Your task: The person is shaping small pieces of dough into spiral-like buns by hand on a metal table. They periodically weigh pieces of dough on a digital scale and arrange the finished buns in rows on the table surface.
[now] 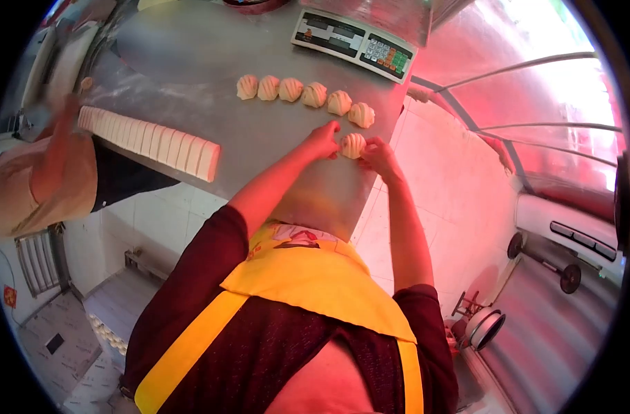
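Note:
A shaped piece of dough with ridged, twisted strips, a dough roll (353, 145), sits on the metal table near its right edge, between my two hands. My right hand (381, 159) has its fingers closed on the right side of this roll. On the other side, my left hand (322, 141) is slightly apart from it, thumb and forefinger spread with nothing between them. Just beyond, several similar ridged dough rolls (291, 90) lie in a slanting row. To the left, a long strip of dough cut into slices (149, 141) runs along the table's near edge.
A digital scale (353, 45) stands at the back right of the metal table (260, 145). At the far left, another person's arm (56, 145) reaches over the table by the sliced dough. A clear plastic-covered frame (528, 131) rises on the right.

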The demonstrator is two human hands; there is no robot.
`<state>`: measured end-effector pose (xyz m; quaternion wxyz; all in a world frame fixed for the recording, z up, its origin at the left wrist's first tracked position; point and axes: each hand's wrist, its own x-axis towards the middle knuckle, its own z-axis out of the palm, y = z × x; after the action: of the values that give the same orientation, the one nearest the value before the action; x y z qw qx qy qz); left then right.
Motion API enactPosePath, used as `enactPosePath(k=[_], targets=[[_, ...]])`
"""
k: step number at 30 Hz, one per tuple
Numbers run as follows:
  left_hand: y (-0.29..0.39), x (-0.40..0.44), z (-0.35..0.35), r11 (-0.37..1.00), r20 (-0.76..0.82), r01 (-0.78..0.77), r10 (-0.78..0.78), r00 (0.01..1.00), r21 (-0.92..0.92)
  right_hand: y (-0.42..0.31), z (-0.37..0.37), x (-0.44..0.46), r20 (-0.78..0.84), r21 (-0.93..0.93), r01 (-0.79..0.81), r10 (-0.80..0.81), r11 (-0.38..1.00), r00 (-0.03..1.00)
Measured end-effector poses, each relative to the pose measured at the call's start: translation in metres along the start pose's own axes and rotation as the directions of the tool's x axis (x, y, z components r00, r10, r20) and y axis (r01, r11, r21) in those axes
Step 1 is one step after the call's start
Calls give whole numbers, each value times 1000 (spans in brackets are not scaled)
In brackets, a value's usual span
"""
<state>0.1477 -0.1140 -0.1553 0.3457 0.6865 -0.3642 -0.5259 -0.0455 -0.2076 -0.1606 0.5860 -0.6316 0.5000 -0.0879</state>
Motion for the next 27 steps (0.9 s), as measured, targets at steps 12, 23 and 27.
enactPosePath(k=[12,23,27], targets=[[-104,-183,-42,671,-130,78,-255,958,-738,-139,226,12,644,-223,269,-65,937,763],[-134,-167,-94,28,-188,-186,-67,980,-982,-154,331,8,650,-275,486,-212,829,730],[-109,-154,-130,85,-324,-333,106,940,-939,-155,240,-12,457,16,90,-87,996,885]])
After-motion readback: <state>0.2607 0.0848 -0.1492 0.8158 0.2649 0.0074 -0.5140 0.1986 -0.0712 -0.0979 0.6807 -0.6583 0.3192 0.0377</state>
